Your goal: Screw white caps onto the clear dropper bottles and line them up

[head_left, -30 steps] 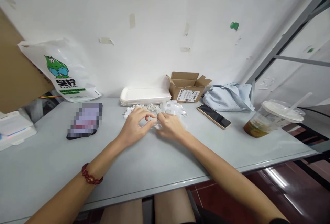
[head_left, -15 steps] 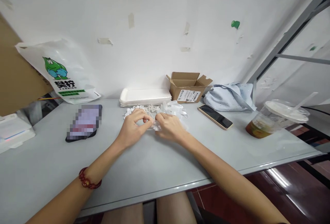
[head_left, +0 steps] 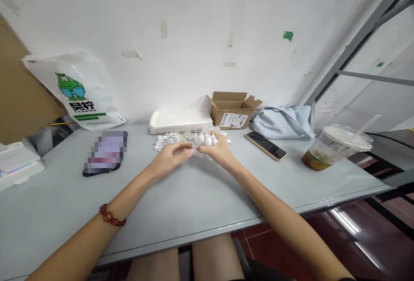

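Note:
My right hand (head_left: 221,151) curls around a cluster of small white pointed-tip caps (head_left: 208,139), which stand upright, apparently on clear bottles mostly hidden by the fingers. Just left of it is my left hand (head_left: 170,158), slightly blurred, its thumb and fingers apart and their tips close to the right thumb. Some clear plastic (head_left: 198,153) shows between the two hands; whether the left fingers touch it is unclear. Behind the left hand lie loose white caps (head_left: 166,138) and a pile of small translucent parts (head_left: 189,135).
A stack of white trays (head_left: 181,121) and an open cardboard box (head_left: 230,110) stand against the wall. Phones lie at left (head_left: 108,151) and right (head_left: 265,145). A blue cloth bag (head_left: 283,121), a drink cup (head_left: 333,145) and a white plastic bag (head_left: 76,91) are farther out.
My hands have moved slightly apart, and the left thumb and fingers have spread from a pinch. My right hand has turned, bringing the cluster of white pointed caps into view.

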A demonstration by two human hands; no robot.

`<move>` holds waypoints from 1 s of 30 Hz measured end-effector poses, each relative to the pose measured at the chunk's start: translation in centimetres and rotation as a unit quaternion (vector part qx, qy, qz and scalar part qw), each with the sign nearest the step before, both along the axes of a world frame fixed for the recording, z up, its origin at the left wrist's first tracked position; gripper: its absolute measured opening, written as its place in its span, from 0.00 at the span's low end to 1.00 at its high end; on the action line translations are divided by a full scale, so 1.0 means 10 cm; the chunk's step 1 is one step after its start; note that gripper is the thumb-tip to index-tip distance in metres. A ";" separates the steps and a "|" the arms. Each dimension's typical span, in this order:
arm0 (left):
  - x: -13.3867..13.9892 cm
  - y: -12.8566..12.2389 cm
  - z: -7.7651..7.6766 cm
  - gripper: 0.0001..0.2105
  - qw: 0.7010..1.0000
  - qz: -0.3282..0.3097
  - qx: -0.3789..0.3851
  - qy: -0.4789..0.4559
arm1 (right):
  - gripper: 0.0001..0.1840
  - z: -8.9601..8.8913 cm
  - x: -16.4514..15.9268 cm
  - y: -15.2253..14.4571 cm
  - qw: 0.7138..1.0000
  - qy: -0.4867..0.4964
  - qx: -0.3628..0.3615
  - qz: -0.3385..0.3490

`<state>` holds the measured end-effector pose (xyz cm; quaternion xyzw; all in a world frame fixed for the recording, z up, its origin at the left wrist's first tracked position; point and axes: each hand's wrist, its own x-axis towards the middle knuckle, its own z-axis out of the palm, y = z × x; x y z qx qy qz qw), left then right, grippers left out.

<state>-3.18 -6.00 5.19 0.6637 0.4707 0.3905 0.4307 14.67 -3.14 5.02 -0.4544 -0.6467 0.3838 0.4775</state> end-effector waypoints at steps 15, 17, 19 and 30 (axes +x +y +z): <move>0.39 -0.12 -0.14 0.09 0.990 -0.011 -0.093 -0.108 | 0.16 -0.01 -0.20 -0.18 0.984 0.107 -0.093 0.108; 0.40 -0.13 -0.15 0.09 0.983 -0.021 -0.117 -0.136 | 0.16 0.01 -0.19 -0.20 0.985 0.095 -0.088 0.113; 0.41 -0.14 -0.15 0.09 0.969 -0.042 -0.162 -0.181 | 0.16 0.02 -0.19 -0.21 0.987 0.084 -0.080 0.113; 0.35 -0.15 -0.08 0.15 0.915 -0.030 -0.280 -0.288 | 0.16 -0.03 -0.21 -0.19 0.993 0.063 -0.035 0.098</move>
